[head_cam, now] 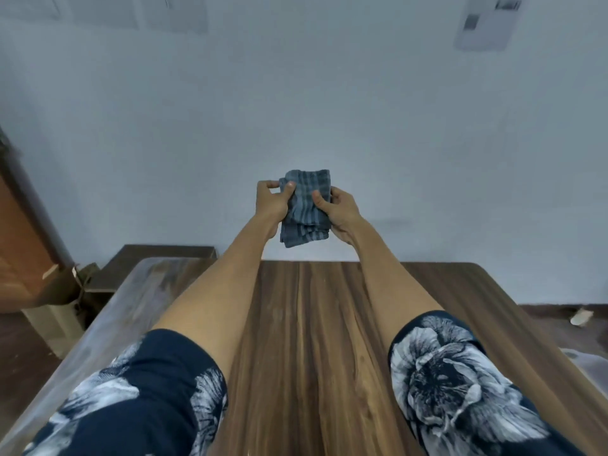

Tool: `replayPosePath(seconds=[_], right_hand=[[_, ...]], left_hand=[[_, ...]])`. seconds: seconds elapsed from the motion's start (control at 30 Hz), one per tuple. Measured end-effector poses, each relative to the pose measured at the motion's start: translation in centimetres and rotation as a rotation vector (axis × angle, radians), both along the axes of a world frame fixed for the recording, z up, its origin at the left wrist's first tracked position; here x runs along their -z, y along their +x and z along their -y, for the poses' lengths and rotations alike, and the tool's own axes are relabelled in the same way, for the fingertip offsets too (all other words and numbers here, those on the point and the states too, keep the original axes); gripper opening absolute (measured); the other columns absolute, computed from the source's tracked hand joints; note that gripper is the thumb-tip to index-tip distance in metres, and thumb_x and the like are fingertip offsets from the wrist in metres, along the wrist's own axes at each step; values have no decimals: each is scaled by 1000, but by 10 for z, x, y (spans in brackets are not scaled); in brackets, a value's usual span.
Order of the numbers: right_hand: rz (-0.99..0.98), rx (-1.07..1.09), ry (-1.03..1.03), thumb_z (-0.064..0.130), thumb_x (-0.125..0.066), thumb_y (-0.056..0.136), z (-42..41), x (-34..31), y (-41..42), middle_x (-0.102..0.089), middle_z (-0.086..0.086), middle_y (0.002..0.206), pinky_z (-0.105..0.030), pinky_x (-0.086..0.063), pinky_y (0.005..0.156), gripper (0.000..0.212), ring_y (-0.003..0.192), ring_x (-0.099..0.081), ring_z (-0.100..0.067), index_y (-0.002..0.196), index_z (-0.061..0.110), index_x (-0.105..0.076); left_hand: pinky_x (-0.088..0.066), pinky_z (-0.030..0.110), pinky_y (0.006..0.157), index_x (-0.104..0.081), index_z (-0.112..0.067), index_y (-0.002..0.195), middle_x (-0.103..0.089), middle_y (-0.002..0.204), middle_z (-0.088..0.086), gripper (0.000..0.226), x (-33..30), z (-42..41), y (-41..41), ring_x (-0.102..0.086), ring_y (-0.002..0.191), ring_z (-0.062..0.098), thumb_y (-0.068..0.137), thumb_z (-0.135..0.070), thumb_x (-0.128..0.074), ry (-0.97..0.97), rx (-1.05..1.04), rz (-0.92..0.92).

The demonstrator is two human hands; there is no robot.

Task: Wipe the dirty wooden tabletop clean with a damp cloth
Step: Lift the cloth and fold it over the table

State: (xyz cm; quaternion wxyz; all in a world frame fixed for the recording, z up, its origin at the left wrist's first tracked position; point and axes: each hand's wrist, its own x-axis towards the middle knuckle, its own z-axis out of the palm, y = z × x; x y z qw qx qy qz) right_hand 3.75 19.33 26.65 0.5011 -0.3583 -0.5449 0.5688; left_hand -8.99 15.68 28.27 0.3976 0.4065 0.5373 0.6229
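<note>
A folded grey-blue striped cloth (306, 207) is held up in the air beyond the far edge of the wooden tabletop (312, 340). My left hand (271, 202) pinches its left side, thumb on the front. On the cloth's right side, my right hand (339, 207) grips it with the thumb pressed on the front. Both arms stretch out over the table. The brown, streaked wood shows faint pale smears, and its left edge looks whitish.
A pale wall (296, 110) stands right behind the table. At the left are a brown door (23, 245) and a low dark wooden piece (158, 261). A small scrap (580, 315) lies on the dark floor at the right.
</note>
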Motion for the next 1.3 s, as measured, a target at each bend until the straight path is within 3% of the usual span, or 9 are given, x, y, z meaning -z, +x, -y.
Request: replayPosePath(seconds=[0.1,0.17,0.27,0.43,0.67,0.8,0.97,1.13,1.3], right_hand=[[-54,-3,95,10,-63,84,5,-53,0,-60,-21,116,-39,-55,78,33,95,-62,-28,114,0,-54],[-96,7,146,10,-64,83,9,-84,-1,-60,-21,115,-41,-54,79,36,95,-62,-29,116,1,-53],[-168,41,190,8,-63,84,12,-115,-3,-61,-20,113,-39,-56,74,34,93,-63,-29,115,1,-54],[-234,80,219,8,-63,84,16,-141,-4,-61,-21,115,-41,-56,76,37,95,-63,-31,119,-1,-53],[-230,78,257,8,-63,85,28,-164,-13,-62,-22,112,-42,-56,75,33,91,-64,-30,115,0,-54],[-197,98,290,10,-65,84,31,-172,-17,-63,-21,109,-43,-56,79,31,93,-65,-31,112,1,-56],[-161,114,267,14,-66,84,36,-167,-21,-65,-17,102,-43,-57,76,34,89,-66,-29,114,2,-55],[-187,78,233,11,-66,83,39,-145,-24,-65,-17,100,-42,-58,73,42,89,-66,-30,119,-3,-52],[-191,28,184,9,-67,81,38,-122,-21,-62,-24,110,-48,-55,79,42,96,-65,-34,119,-4,-52]], left_hand=[[-45,25,58,-27,-17,102,-50,90,6,21,-47,1,-1,-51,81,20,97,-25,-46,100,-41,-40],[-43,25,54,-30,-17,91,-51,81,4,15,-75,4,-1,-51,74,19,98,-22,-43,193,-57,-42],[-47,25,49,-34,-19,77,-56,77,5,23,-105,11,3,-56,66,15,98,-18,-43,290,-59,-2],[-54,28,56,-49,-18,89,-64,93,13,9,-127,19,6,-65,74,19,92,-21,-56,372,22,47],[-58,33,67,-53,-18,100,-66,95,11,16,-149,31,4,-66,81,21,88,-23,-62,469,26,-17],[-57,32,73,-60,-17,84,-65,88,5,6,-164,37,1,-65,81,21,86,-16,-65,455,54,-14],[-57,26,68,-62,-6,88,-68,91,6,23,-162,40,-7,-67,82,17,83,-27,-69,321,123,-273],[-57,31,70,-62,-1,100,-68,94,8,27,-138,42,-20,-68,85,19,84,-21,-68,294,141,-145],[-58,37,72,-55,-7,82,-68,94,11,23,-114,41,-25,-69,86,22,79,-19,-74,281,110,-100]])
